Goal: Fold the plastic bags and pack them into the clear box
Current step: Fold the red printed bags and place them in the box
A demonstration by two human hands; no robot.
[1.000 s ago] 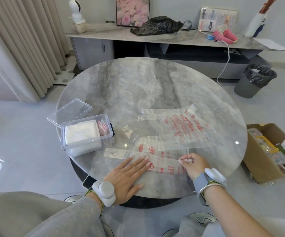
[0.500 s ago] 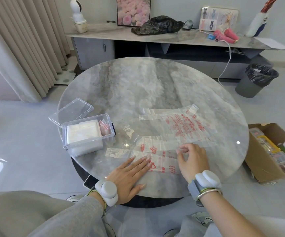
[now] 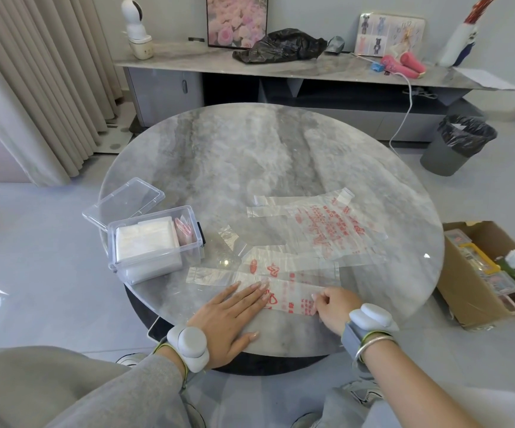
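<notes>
Head view, looking down over both forearms. Pins the nearest plastic bag (image 3: 291, 293), already narrowed to a long strip, to the round marble worktop (image 3: 250, 156) with the left grip (image 3: 228, 316), released and flat, fingers straight on the film. Pinches the strip's right-hand end with the right grip (image 3: 332, 305), fingers curled on the edge, just beside the left grip and touching the same bag. Has the strip's long axis running left to right, straight across in front of both grips, its free tail reaching out past the left grip's fingertips toward the clear box (image 3: 154, 242). Probably calls next for carrying the pinched end leftward over the flat fingers, a fold along that axis, with the right grip nearer the travelling end and the left grip nearer the box. Leaves a second bag (image 3: 327, 230) spread flat farther out, beyond the right grip. Shows the clear box left of and beyond the left grip, open, its lid (image 3: 123, 202) behind it, with a white folded stack (image 3: 143, 239) and a few pink folded bags (image 3: 183, 231) already inside. Risks the slick film sliding on any early lift of the left grip.
</notes>
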